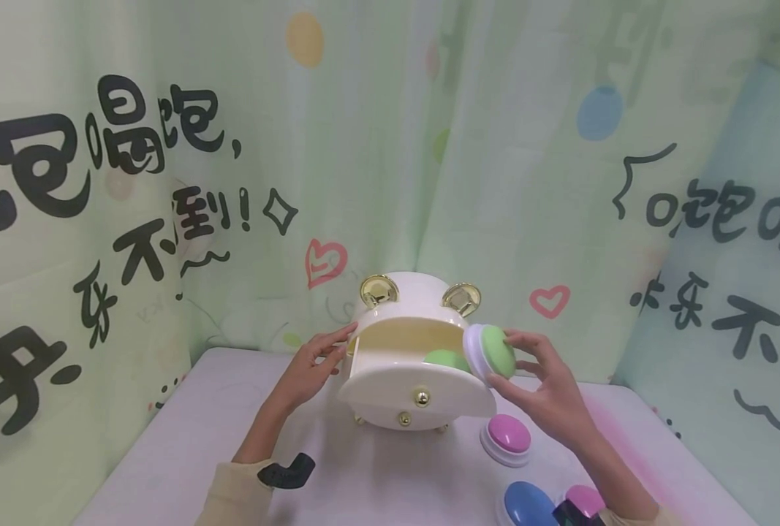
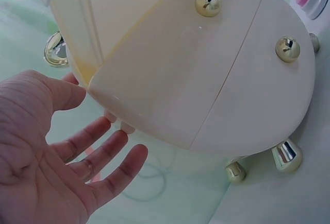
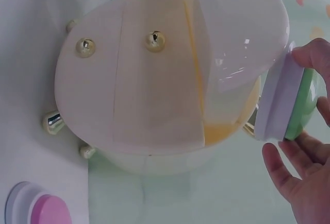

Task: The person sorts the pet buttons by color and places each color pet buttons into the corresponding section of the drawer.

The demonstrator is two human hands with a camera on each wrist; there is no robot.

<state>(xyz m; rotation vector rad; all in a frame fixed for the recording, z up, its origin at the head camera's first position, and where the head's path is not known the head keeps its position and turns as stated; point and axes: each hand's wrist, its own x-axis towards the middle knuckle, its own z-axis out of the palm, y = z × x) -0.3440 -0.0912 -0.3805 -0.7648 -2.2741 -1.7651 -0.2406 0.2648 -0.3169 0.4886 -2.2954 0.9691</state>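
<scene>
A white, rounded drawer box with gold ears and gold knobs stands on the table, its upper drawer pulled out. Inside that drawer a green dome is partly hidden by the drawer front. My right hand grips a round push button with a green dome and white base, tilted on its side at the drawer's right end. At the box's left side is my left hand, its fingers extended and fingertips against or beside the wall; some tips are hidden behind the box.
On the table, to the right of the box, lie a pink push button, a blue one and another pink one partly covered by the right wrist. A printed curtain hangs close behind the box and along both sides.
</scene>
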